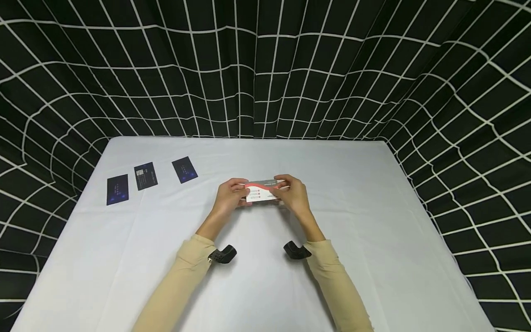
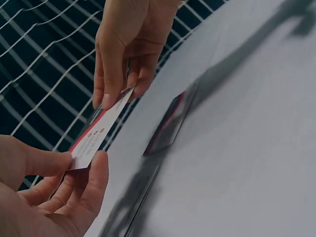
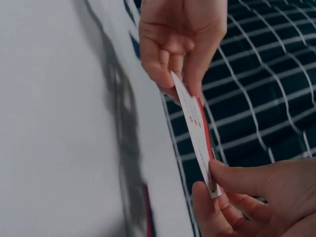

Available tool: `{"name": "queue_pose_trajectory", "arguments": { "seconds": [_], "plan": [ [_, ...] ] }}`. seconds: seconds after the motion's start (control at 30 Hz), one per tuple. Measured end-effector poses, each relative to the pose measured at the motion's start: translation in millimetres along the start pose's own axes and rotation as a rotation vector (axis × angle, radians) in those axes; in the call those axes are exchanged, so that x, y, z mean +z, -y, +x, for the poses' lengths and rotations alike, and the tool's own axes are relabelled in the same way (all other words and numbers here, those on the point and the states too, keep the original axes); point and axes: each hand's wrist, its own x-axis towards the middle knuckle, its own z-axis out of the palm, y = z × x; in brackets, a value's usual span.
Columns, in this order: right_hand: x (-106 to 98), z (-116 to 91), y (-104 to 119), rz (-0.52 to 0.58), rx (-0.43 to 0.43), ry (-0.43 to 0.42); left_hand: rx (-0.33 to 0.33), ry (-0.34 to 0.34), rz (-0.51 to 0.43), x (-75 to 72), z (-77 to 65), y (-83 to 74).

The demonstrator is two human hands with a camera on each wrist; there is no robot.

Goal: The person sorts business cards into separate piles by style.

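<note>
Both hands hold a white business card with a red wave and a dark grey band (image 1: pixel 262 194) above the table. My left hand (image 1: pixel 227 196) pinches one short end between thumb and fingers, and my right hand (image 1: pixel 295 196) pinches the other. In the left wrist view the card is tilted, its printed face with small red dots in sight. Below the hands, a similar red, white and dark card (image 2: pixel 167 121) appears within a clear-edged piece on the table. A thin clear edge (image 2: pixel 143 200) shows nearer in that view, in the hands' shadow.
On the table's far left lie three dark blue cards: one leftmost (image 1: pixel 118 189), one with a white square code (image 1: pixel 145 175), and one tilted (image 1: pixel 185 169). The white-covered table (image 1: pixel 365 221) meets black curtains with a white grid (image 1: pixel 290 92) at the back and sides.
</note>
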Motion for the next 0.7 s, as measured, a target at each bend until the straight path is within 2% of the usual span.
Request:
{"name": "queue_pose_trajectory", "arguments": {
  "seconds": [0.17, 0.27, 0.5, 0.7],
  "plan": [
    [-13, -4, -19, -0.017, 0.048, -0.028, 0.004, 0.081, 0.158, 20.4, 8.3, 3.8],
    [-18, -4, -29, -0.022, 0.079, -0.035, 0.027, 0.091, 0.256, 28.7, 13.0, 8.1],
    [-28, -3, -40, -0.047, 0.114, -0.054, 0.220, 0.000, 0.632, 47.8, 19.3, 14.6],
    [-32, -3, -44, -0.122, 0.120, -0.069, 0.361, -0.005, 0.883, 63.9, 17.9, 19.0]
  ]
}}
